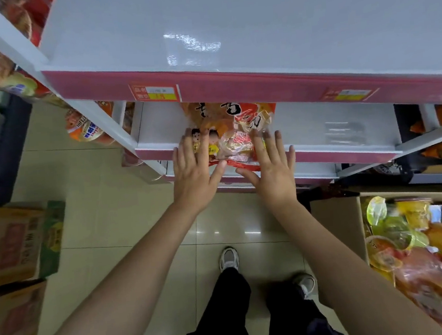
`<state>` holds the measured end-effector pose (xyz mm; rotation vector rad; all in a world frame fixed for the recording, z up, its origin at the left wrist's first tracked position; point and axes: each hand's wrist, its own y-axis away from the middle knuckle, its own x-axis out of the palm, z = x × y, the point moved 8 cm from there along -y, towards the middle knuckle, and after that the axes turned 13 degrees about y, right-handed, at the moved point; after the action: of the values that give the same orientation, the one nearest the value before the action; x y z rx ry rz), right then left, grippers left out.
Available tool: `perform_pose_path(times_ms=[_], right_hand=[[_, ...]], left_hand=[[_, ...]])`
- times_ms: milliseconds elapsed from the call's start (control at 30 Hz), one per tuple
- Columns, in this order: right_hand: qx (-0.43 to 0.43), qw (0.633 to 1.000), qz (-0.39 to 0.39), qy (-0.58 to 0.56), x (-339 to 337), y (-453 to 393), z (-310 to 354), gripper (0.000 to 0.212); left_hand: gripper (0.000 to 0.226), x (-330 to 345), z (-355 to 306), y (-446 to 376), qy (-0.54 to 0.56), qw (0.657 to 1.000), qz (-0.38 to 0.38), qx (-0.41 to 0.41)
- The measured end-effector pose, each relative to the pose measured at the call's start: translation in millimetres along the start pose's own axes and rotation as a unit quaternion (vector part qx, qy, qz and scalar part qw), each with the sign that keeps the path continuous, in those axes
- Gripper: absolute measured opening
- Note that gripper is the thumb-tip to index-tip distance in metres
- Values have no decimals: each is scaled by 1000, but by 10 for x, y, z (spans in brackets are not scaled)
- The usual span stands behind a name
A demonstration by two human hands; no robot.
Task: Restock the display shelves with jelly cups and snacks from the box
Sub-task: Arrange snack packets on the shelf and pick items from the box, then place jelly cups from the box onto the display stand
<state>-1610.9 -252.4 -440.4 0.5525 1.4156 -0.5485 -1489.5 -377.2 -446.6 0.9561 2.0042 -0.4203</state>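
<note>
Left hand and right hand, fingers straight and spread, press flat on an orange snack bag lying on the middle shelf; box of jelly cups stands at lower right.

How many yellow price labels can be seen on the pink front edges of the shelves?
2. One price label is at the left of the upper shelf edge, the other price label is further right on it. Lower edges may hide more.
</note>
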Motion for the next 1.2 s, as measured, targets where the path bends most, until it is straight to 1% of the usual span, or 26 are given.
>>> perform_pose_path(times_ms=[100, 333, 467, 533, 600, 667, 700, 733, 767, 800, 867, 900, 967, 1000, 1033, 1100, 1133, 1200], right_hand=[[-9, 999, 13, 32, 55, -186, -15, 89], [-20, 991, 118, 61, 210, -591, -112, 84], [-30, 989, 133, 47, 182, -602, -114, 82], [-27, 992, 126, 7, 104, -503, -128, 81], [-22, 994, 84, -61, -68, -305, -177, 80], [-19, 990, 23, -141, -308, 26, -321, 74], [-13, 984, 5, -180, -393, 227, -445, 69], [3, 977, 3, -215, -443, 441, -615, 63], [27, 970, 11, -241, -444, 663, -829, 56], [52, 965, 17, -258, -408, 888, -1079, 48], [102, 960, 19, -260, -275, 1341, -1661, 32], [132, 958, 30, -254, -155, 1564, -1987, 27], [190, 951, 66, -236, 102, 1998, -2652, 26], [218, 944, 90, -230, 240, 2208, -2974, 27], [243, 937, 116, -223, 361, 2403, -3269, 31], [274, 932, 135, -196, 550, 2725, -3767, 41], [285, 932, 131, -182, 622, 2842, -3973, 45], [304, 933, 117, -151, 714, 2996, -4309, 49]], left_hand=[[77, 52, 91, -189, -37, 999, 10, -6], [75, 70, 69, -557, -74, 996, 24, -34], [75, 70, 50, -564, -77, 995, 30, -56], [74, 57, 6, -457, -52, 995, 38, -78], [70, 28, -132, -237, -12, 996, 20, -86], [62, 24, -406, 100, 31, 997, -31, -58], [57, 57, -575, 300, 56, 996, -55, -45], [52, 140, -751, 495, 83, 994, -69, -35], [49, 292, -921, 664, 108, 992, -62, -30], [47, 505, -1088, 809, 131, 990, -30, -33], [40, 1084, -1402, 1065, 162, 981, 84, -59], [34, 1399, -1558, 1186, 160, 974, 146, -72], [28, 2036, -1863, 1418, 126, 956, 252, -85], [31, 2328, -2001, 1519, 114, 946, 288, -97], [39, 2598, -2126, 1616, 113, 936, 312, -115], [62, 3080, -2333, 1807, 123, 920, 336, -160], [70, 3266, -2434, 1888, 132, 915, 336, -180], [75, 3543, -2589, 1983, 161, 912, 314, -209]])
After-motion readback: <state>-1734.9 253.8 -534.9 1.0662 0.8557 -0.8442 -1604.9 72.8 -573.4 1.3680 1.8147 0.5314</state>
